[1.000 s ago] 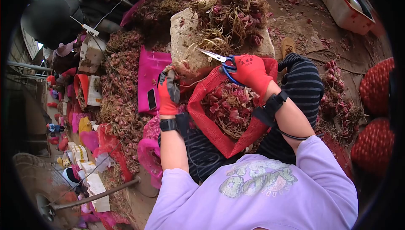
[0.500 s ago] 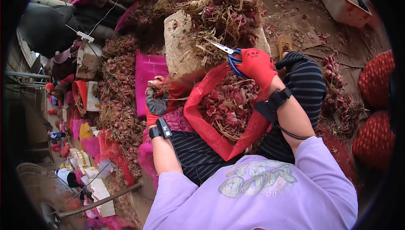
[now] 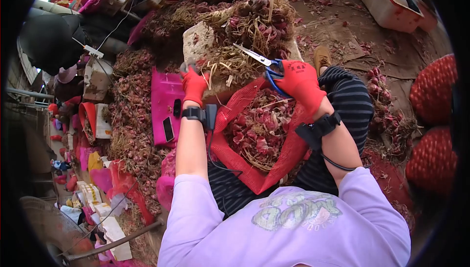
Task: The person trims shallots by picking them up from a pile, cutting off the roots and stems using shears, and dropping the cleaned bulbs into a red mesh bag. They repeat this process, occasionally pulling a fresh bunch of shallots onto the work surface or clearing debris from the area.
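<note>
My right hand, in a red glove, grips scissors with blue handles; their silver blades are apart and point up and left over dry stalks. My left hand, in a red glove with grey fingertips, is at the left edge of a pale foam block. Its thumb and fingers look apart, and no held object shows. Dry stalks lie beside it on the block. Bunches of shallots with dry roots and tops are heaped at the back. Between my legs, a red mesh bag gapes around shallots and loose skins.
A magenta plastic piece with a phone on it lies left of the block. Shallot heaps stretch farther left. Two full red mesh sacks stand at right, below a white foam box. A fan stands lower left.
My left hand has risen from beside the mesh bag to the block's edge and turned back-up. The phone has come into sight. My right hand still holds the scissors, their blades spread in both frames.
</note>
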`<action>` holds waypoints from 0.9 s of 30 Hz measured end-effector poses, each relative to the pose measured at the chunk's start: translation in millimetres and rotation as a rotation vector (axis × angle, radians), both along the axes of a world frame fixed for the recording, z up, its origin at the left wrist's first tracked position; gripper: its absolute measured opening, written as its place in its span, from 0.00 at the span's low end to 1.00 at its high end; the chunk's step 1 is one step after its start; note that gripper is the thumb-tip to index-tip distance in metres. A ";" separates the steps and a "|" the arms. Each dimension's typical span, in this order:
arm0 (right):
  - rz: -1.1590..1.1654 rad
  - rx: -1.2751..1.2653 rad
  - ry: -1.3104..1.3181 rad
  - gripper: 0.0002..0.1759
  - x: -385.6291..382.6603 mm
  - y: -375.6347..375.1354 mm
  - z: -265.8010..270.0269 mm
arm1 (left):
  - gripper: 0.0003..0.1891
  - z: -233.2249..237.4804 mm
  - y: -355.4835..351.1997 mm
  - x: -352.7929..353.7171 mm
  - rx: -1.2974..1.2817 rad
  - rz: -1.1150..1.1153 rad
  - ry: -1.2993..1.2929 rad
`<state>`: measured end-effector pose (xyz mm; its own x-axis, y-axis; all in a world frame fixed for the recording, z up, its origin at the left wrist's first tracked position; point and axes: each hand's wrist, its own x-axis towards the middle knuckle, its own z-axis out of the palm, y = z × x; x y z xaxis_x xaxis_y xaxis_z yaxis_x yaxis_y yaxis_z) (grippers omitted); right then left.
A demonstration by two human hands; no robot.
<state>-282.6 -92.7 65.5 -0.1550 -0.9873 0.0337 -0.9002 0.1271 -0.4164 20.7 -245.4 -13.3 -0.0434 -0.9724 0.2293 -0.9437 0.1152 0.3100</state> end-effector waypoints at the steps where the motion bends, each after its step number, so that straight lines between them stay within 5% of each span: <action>1: -0.015 -0.001 -0.013 0.27 -4.6 0.1 2.8 | 0.45 -2.3 8.5 -19.5 0.052 -0.016 -0.118; 5: -0.037 -0.055 -0.070 0.29 -15.5 2.8 -1.9 | 0.45 5.9 40.0 -66.7 0.170 -0.254 -0.122; 8: -0.027 -0.053 -0.092 0.28 -15.7 5.9 1.4 | 0.43 -4.7 30.9 -77.9 0.152 -0.253 0.188; 9: -0.036 -0.086 -0.107 0.26 -16.1 6.3 -1.1 | 0.36 -3.4 32.9 -82.8 0.104 -0.149 0.328; 11: -0.055 -0.117 -0.128 0.26 -21.1 6.4 -8.5 | 0.29 -39.0 -0.2 -32.9 0.000 -0.386 0.303; 13: -0.071 -0.128 -0.115 0.26 -27.6 11.1 1.0 | 0.23 -22.8 1.2 -12.6 0.057 -0.426 0.698; 14: -0.076 -0.128 -0.113 0.26 -29.6 14.8 4.6 | 0.20 5.9 22.2 -10.6 0.171 -0.324 1.102; 16: -0.103 -0.117 -0.114 0.27 -35.7 19.8 8.9 | 0.17 18.2 33.1 24.3 0.155 -0.316 1.165; 20: -0.092 -0.144 -0.178 0.27 -52.5 32.3 10.6 | 0.16 1.4 56.4 94.7 0.146 -0.504 0.839; 23: -0.089 -0.154 -0.123 0.26 -62.5 44.7 7.0 | 0.18 31.6 101.0 82.2 0.812 -0.311 1.978; 25: -0.063 -0.171 -0.197 0.26 -72.0 53.1 2.3 | 0.20 22.3 114.3 94.4 1.069 -0.249 2.423; 27: -0.059 -0.145 -0.226 0.25 -79.4 61.2 -0.2 | 0.20 25.9 133.0 96.2 1.110 -0.205 2.560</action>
